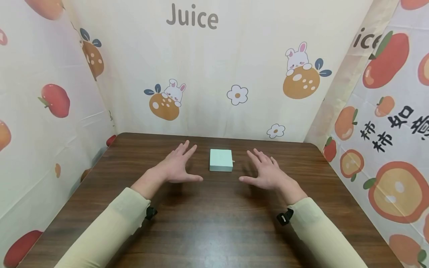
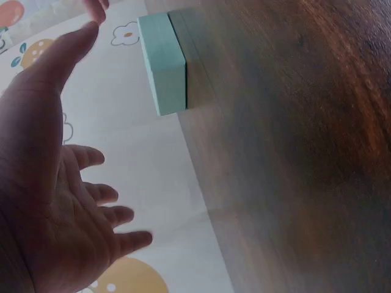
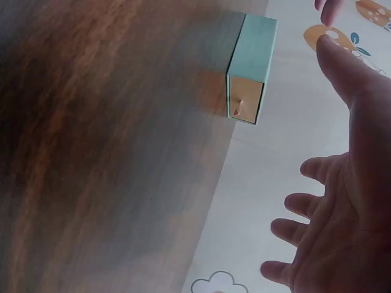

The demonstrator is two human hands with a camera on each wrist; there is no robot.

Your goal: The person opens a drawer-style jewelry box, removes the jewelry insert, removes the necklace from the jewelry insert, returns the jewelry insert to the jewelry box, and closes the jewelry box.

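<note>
Left hand (image 1: 177,166): fingers spread wide, just beside the mint-green box (image 1: 221,159).
Right hand (image 1: 266,172): likewise spread wide, on the box's other side, apart from it.
Mint-green box: one, flat on the brown table (image 1: 209,230) before me.
Tan end (image 3: 249,93): small pull tab (image 3: 239,107), facing the right hand.

I've got "Juice" (image 1: 192,16) up on the back curtain (image 1: 207,59) — "ice" (image 1: 366,39) by its right corner — and "柿柿如意" (image 1: 400,117) across the right-hand curtain (image 1: 363,97)!
</note>
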